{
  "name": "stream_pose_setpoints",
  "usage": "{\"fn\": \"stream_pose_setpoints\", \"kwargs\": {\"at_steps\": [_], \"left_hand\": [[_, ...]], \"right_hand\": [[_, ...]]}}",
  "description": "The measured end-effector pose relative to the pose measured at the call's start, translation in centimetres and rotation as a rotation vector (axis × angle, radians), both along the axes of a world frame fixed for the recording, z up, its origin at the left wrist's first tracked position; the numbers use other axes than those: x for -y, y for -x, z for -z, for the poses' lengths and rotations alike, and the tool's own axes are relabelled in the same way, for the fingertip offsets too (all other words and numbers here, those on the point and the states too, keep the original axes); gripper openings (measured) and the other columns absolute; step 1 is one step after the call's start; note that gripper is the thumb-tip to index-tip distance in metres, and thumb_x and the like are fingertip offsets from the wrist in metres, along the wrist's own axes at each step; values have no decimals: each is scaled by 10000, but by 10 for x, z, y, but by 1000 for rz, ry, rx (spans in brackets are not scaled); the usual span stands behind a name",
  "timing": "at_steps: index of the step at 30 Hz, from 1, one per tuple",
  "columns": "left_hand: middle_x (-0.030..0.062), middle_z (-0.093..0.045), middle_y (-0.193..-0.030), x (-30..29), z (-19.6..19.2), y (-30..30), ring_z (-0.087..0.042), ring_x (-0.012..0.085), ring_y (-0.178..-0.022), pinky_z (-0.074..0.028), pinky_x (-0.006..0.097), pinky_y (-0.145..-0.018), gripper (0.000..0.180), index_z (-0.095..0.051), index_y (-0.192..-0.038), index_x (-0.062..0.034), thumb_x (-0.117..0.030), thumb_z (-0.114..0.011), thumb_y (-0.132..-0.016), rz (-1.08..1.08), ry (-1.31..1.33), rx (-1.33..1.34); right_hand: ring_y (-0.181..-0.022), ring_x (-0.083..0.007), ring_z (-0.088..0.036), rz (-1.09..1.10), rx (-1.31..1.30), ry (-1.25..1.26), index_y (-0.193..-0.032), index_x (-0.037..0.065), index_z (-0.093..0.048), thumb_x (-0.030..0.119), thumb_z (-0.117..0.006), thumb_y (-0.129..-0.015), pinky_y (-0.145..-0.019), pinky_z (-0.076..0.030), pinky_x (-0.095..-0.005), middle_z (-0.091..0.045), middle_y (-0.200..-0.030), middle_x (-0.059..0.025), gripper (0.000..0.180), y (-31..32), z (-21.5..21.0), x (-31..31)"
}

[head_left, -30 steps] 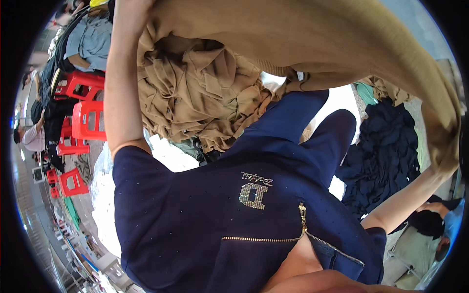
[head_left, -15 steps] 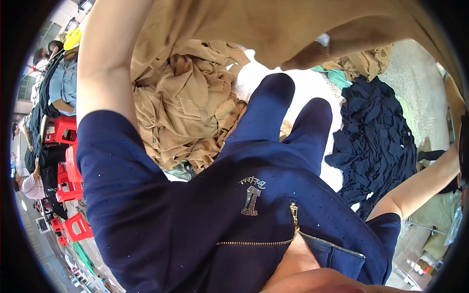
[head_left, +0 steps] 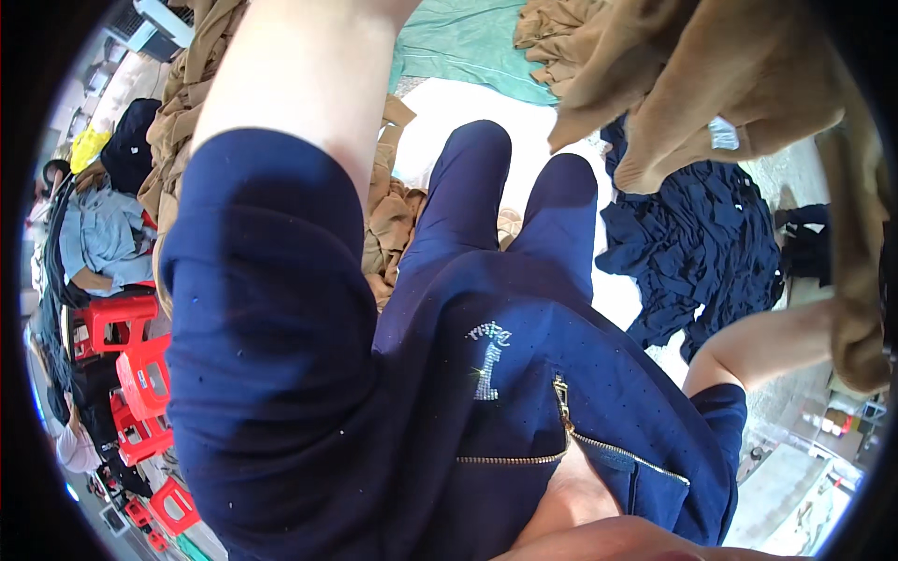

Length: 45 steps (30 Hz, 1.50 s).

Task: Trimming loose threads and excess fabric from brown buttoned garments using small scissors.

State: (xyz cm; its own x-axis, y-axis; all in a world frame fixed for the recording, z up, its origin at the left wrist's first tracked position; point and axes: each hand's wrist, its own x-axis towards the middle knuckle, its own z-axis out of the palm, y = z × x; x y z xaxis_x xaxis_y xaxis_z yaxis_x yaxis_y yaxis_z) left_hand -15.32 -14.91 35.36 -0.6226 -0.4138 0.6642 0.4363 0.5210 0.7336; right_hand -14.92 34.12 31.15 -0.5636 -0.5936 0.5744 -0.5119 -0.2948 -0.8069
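One brown garment hangs at upper right, partly in front of the navy pile; brown cloth also covers the end of the right forearm. It looks light, soft and limp, best held by an edge or seam. The left hand is out of frame, the right hand hidden behind cloth: I cannot tell how open either is or what it grips. No container shows plainly; the navy pile lies loose.
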Motion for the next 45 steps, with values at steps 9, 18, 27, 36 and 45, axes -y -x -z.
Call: {"fn": "stream_pose_setpoints", "kwargs": {"at_steps": [9,18,27,36,45], "left_hand": [[67,-701,-1037,29,105,-42,-652,187,-861,-492,279,-806,298,-630,-1176,-68,-134,-542,-899,74,-474,347],[50,-685,-1087,107,273,-115,-645,164,-897,-483,272,-816,337,-591,-1223,-76,-129,-555,-893,-134,-725,880],[81,-612,-1183,-68,309,-164,-578,197,-1095,-455,353,-985,451,-588,-1206,-40,-134,-680,-775,554,-133,874],[105,-550,-872,-129,288,-166,-571,293,-832,-489,390,-719,281,-563,-899,-27,11,-636,-631,262,798,397],[134,-637,-948,-68,256,-209,-582,356,-949,-458,384,-817,299,-667,-969,-58,29,-596,-692,368,730,1281]], "right_hand": [[-971,-131,-559,-245,576,-57,-924,68,-681,210,-594,-885,-886,-426,-279,-646,-1016,-32,172,-95,96,165],[-852,-95,-605,-506,414,-499,-1184,50,-605,153,-633,-925,-764,-521,-263,-623,-1004,-34,280,-98,184,175],[-1220,-299,-463,76,-379,-1125,-1218,132,-546,180,-735,-668,-960,-468,-379,-458,-1304,-100,584,-18,273,27],[-824,-60,-530,266,393,-549,-910,20,-578,85,-625,-711,-754,-433,-208,-568,-855,26,215,18,219,1],[-805,-77,-585,30,574,-802,-943,41,-646,311,-678,-869,-711,-445,-235,-648,-810,3,282,-5,212,-36]]}}
